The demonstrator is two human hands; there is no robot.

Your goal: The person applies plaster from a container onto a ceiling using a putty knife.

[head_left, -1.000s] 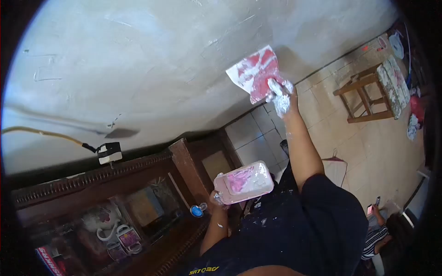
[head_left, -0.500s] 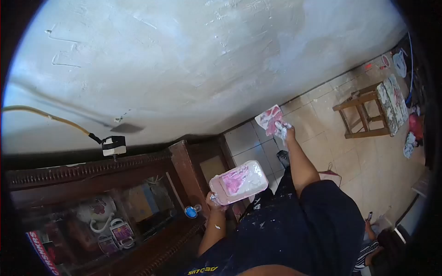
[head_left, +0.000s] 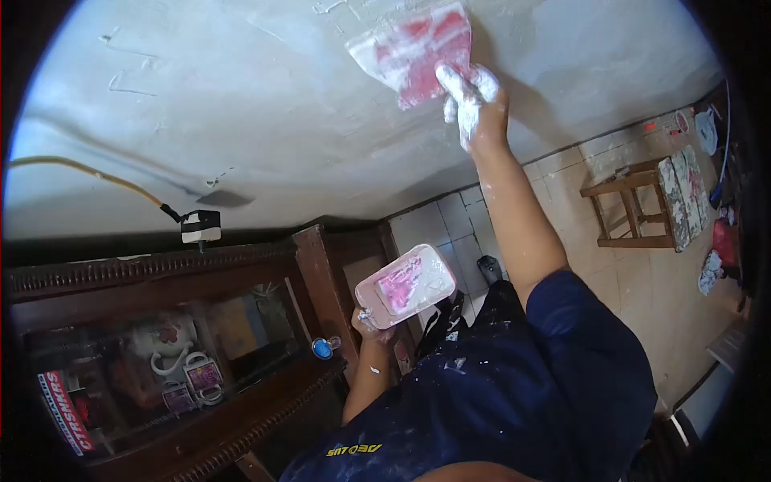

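My right hand, coated in white putty, grips a red scraper blade smeared with white putty and presses it flat against the grey plastered wall high up. Below it, my left hand holds up a pink tray carrying white putty, close to my chest and next to the dark wooden cabinet.
A wooden cabinet with glass doors holds cups and a teapot at lower left. A cable with a white plug hangs on the wall. A wooden stool stands on the tiled floor at right, with clutter beyond.
My right hand rose from low near the floor line to high on the wall, pressing the scraper there. The tray in my left hand tilted and shifted slightly left.
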